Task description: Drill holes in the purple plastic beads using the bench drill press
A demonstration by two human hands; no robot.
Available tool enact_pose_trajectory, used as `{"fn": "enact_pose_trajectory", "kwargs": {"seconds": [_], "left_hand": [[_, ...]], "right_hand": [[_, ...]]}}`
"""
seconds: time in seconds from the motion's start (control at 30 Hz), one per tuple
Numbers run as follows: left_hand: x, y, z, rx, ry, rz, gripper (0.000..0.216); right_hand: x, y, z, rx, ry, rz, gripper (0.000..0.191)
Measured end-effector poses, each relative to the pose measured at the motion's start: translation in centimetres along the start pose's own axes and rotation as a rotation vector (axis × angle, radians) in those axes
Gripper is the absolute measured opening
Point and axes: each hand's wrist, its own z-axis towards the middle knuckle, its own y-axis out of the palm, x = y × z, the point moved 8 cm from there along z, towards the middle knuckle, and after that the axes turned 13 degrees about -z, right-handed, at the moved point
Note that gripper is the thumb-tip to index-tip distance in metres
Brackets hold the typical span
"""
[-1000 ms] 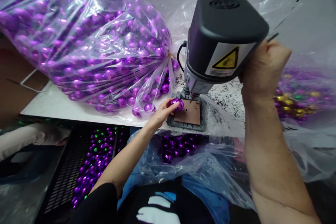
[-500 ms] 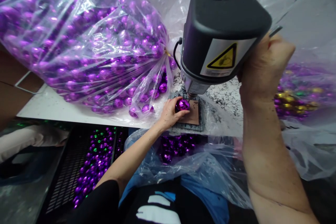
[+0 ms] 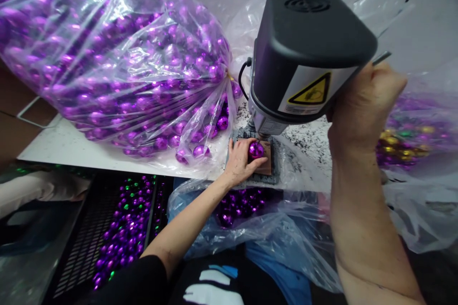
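Note:
My left hand (image 3: pixel 240 160) pinches a shiny purple ball (image 3: pixel 256 149) and holds it on the brown pad (image 3: pixel 267 164) of a small bench drill, right under the black drill head (image 3: pixel 304 52). My right hand (image 3: pixel 361 105) is raised to the right of the drill head, fist closed around its lever (image 3: pixel 381 58), of which only the thin metal end shows. A large clear bag (image 3: pixel 118 57) stuffed with purple balls lies on the white table (image 3: pixel 67 145) to the left.
Below the table edge a black crate (image 3: pixel 118 228) holds purple and green balls. A clear bag (image 3: pixel 243 205) with purple balls lies open on my lap. At the right another bag (image 3: pixel 411 133) holds purple, gold and green beads. Black specks litter the tabletop around the drill.
My left hand has moved the purple ball right, from the pad's left edge to under the drill head. My right fist on the lever shifted slightly right and down.

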Motion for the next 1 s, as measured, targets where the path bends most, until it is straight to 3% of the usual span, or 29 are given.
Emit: {"fn": "enact_pose_trajectory", "kwargs": {"seconds": [0.3, 0.53, 0.73, 1.0], "left_hand": [[-0.1, 0.5, -0.2, 0.012, 0.018, 0.076, 0.049], [0.3, 0.3, -0.2, 0.019, 0.024, 0.057, 0.048], [0.2, 0.4, -0.1, 0.014, 0.029, 0.058, 0.048], [0.0, 0.5, -0.2, 0.036, 0.045, 0.076, 0.052]], "right_hand": [[-1.5, -3.1, -6.0, 0.048, -0.108, -0.163, 0.039], [0.4, -3.3, -10.0, 0.062, -0.148, -0.198, 0.021], [1.3, -2.7, -10.8, 0.133, -0.199, -0.092, 0.011], [1.3, -2.3, -11.2, 0.281, -0.195, -0.053, 0.017]]}}
